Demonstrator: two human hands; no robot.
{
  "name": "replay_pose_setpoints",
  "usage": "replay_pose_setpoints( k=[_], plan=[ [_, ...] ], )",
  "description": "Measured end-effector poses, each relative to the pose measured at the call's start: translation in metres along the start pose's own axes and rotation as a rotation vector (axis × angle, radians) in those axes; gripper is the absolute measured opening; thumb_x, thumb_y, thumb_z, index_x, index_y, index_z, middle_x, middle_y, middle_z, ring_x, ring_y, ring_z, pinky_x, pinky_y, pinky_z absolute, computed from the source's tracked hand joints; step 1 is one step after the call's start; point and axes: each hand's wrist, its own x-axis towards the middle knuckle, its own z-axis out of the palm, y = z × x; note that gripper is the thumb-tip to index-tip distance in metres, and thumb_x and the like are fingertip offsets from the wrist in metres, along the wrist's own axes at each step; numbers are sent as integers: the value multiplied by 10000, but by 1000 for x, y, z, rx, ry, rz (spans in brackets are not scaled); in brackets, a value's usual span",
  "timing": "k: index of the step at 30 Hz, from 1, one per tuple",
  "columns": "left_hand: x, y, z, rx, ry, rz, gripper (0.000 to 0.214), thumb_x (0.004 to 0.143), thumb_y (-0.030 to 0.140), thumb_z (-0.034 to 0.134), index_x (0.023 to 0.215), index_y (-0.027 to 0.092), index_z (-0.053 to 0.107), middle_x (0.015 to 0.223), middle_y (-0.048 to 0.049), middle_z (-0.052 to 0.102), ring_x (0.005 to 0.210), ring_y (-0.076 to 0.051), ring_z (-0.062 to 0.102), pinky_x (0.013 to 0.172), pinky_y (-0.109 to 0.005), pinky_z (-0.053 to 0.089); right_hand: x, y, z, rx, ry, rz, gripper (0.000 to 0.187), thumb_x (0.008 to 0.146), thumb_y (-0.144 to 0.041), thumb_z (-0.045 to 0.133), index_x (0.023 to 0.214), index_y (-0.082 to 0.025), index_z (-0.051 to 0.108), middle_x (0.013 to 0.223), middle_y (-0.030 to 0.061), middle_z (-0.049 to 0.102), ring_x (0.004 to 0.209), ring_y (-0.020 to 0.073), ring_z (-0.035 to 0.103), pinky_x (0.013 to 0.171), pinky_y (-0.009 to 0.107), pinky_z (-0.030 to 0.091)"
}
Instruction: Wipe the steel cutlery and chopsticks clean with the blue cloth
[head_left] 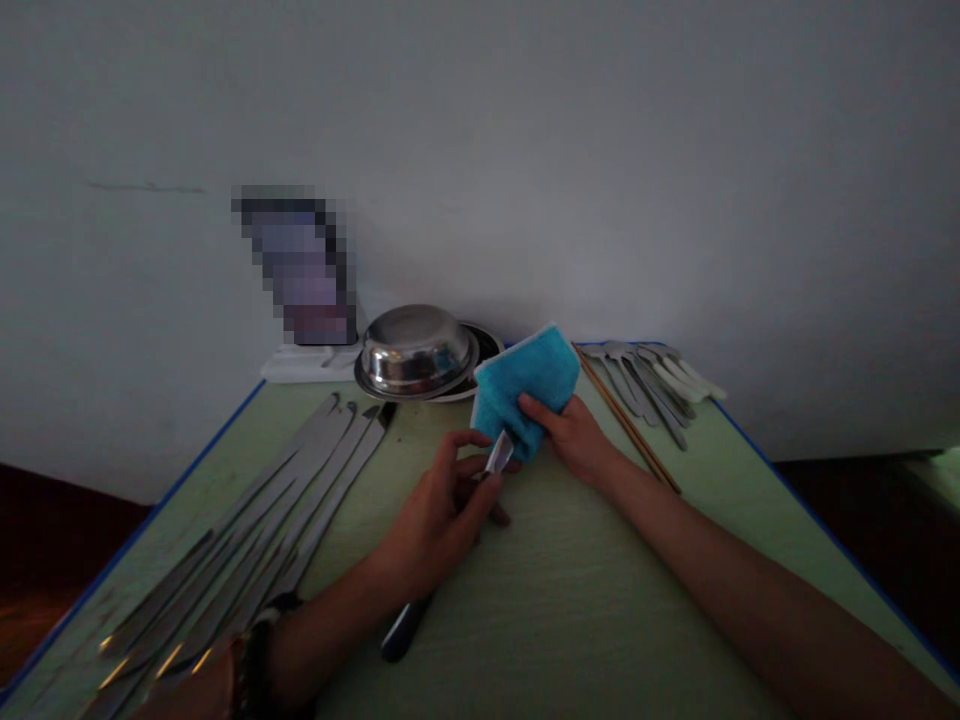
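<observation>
My left hand [442, 515] is closed around a metal table knife [499, 455]. A shiny flat part of it shows between thumb and fingers. A dark, rounded handle end [405, 632] sticks out below the hand, and the palm hides the stretch between. My right hand [574, 435] grips a blue cloth [529, 380] with a pale edge, thumb on top. The cloth hangs beside the shiny part, close to my left fingertips; whether they touch is hard to make out.
Several table knives [277, 510] lie at the left. At the back are an upturned steel bowl [416, 350] and a blurred upright screen [304, 270] on a white stand [307, 363]. Wooden chopsticks [626, 420] and several spoons and forks [645, 385] lie at the right. A wall closes off the table's far side.
</observation>
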Motion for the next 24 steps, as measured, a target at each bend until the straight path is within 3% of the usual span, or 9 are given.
replay_pose_setpoints(
  k=[3,8,11,15,18,21,24],
  plan=[
    [-1,2,-2,43,-68,32,246,897,267,443,1102,223,314,1140,-106,578,639,-114,614,557,-257,486,5,1,4,268,166,-10,236,697,-337,684,893,-210,654,920,-2,707,833,141,647,794,292,509],
    [-5,13,-9,311,-251,154,219,863,250,470,1072,190,497,708,9,590,560,-116,515,513,-231,411,15,-2,4,485,424,-4,67,773,-266,614,825,-227,632,847,-28,715,824,111,658,797,254,536],
    [-9,20,-11,411,-403,257,157,822,252,519,960,201,574,755,-3,623,631,-134,550,630,-263,442,19,-1,1,529,516,3,29,792,-234,593,805,-223,616,790,-29,713,787,108,663,766,241,550],
    [-12,23,-9,569,-469,394,326,676,367,698,946,206,610,832,-38,626,808,-214,557,808,-347,423,20,-2,-2,572,520,35,64,820,-193,557,789,-222,605,694,-52,700,633,81,652,655,199,565],
    [-9,16,-6,608,-451,404,290,751,445,638,885,189,608,783,-45,608,797,-209,540,744,-315,425,17,-7,0,603,456,81,141,841,-135,512,776,-218,605,673,-65,699,569,62,637,608,170,560],
    [-6,11,-6,593,-373,366,228,864,386,513,800,183,593,770,-42,581,761,-175,535,682,-269,415,12,-10,4,557,330,128,119,826,-124,533,798,-195,623,719,-45,713,588,73,646,619,185,566],
    [-6,13,-7,593,-389,353,223,806,412,590,828,191,575,776,-25,577,744,-167,530,667,-259,408,12,-5,2,518,284,108,59,802,-157,579,807,-195,623,761,-44,717,634,75,654,662,188,563]
  ],
)
